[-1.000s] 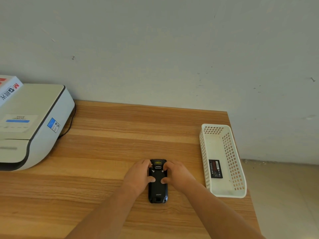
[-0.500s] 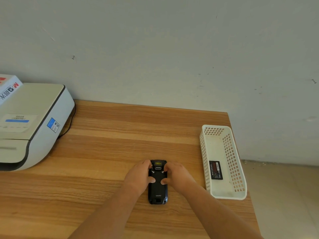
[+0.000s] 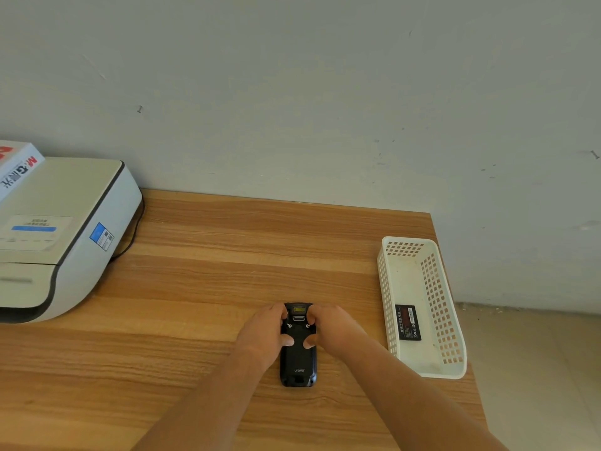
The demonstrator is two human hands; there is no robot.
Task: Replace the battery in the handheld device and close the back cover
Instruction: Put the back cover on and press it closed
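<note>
The black device (image 3: 298, 359) has the word "urovo" in small letters near its bottom end. The box (image 3: 18, 166) on top of the printer (image 3: 65, 236) shows "M&G" in red. The stickers on the printer and the label on the battery (image 3: 408, 322) in the basket (image 3: 385, 288) are too small to read.

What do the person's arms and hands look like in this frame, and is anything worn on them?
Both forearms are bare as far as the frame shows: no sleeves, gloves, watch or bracelet. The left hand and right hand carry no rings that I can make out, and no markings or cables are visible. The fingernails look short.
</note>
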